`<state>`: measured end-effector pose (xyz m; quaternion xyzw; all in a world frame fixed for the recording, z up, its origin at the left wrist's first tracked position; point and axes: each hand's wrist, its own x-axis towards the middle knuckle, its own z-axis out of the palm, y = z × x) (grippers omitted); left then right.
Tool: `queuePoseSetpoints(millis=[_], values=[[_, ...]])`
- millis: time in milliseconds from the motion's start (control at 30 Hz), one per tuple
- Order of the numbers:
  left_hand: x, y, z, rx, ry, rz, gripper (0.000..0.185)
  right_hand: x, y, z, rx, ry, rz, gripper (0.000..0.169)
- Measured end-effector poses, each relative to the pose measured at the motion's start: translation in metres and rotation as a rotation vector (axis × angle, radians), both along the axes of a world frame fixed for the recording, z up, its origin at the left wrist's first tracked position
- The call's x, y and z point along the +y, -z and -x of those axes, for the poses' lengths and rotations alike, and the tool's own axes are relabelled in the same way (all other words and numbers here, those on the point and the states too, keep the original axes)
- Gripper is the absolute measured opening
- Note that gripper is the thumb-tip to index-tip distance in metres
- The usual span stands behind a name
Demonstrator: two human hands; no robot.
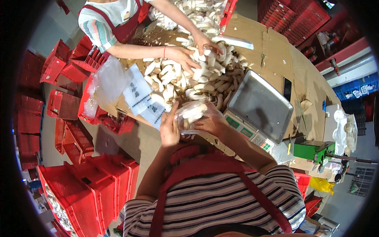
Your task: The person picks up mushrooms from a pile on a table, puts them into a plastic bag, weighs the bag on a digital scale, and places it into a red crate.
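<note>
Close to my body, a clear plastic bag (pixel 189 118) with a few king oyster mushrooms inside is held between both hands. My left hand (pixel 169 127) grips the bag's left side, its index finger pointing up. On the other side, my right hand (pixel 211 121) is against the bag, its fingers partly hidden by the plastic. Just beyond lies a large heap of king oyster mushrooms (pixel 168 74) on the cardboard-covered table. To the right of the heap, a digital scale (pixel 248 130) carries a grey metal pan (pixel 260 106) with only small specks on it.
A co-worker's hands (pixel 180 57) reach into the heap from across the table. Flat printed bags (pixel 142 94) lie at left, a phone (pixel 287 89) and a green metal device (pixel 314 151) at right. Red crates (pixel 88 192) stand stacked at lower left; filled bags (pixel 201 14) sit at the back.
</note>
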<state>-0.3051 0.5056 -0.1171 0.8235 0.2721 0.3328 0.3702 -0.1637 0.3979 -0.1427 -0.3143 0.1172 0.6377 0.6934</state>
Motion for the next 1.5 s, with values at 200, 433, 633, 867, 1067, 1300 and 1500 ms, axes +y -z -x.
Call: queuePoseSetpoints(millis=[200,433,633,867,1067,1300,1500], values=[[0.003,-0.041,0.014,0.146,0.158,0.222,0.041,-0.036,-0.059,0.011,-0.217,-0.053,0.235,0.045],[0.006,0.034,0.063,0.42,0.249,0.222,0.04,-0.037,-0.085,-0.013,-0.476,-0.561,-0.017,0.045],[0.013,0.025,0.059,0.396,0.267,0.251,0.032,0.044,-0.029,-0.139,-1.929,-0.422,0.797,0.123],[-0.011,-0.004,-0.004,-0.03,0.509,0.803,0.039,0.156,0.038,-0.173,-1.725,-0.521,1.093,0.122],[0.013,0.036,0.023,0.049,0.275,0.956,0.042,0.15,0.094,-0.223,-1.828,-0.616,1.197,0.115],[0.002,0.045,0.022,-0.095,0.19,1.169,0.043,0.147,0.029,-0.176,-1.735,-0.593,1.123,0.108],[0.002,0.04,0.013,-0.1,0.288,1.118,0.039,0.147,0.081,-0.208,-1.859,-0.669,1.112,0.094]])
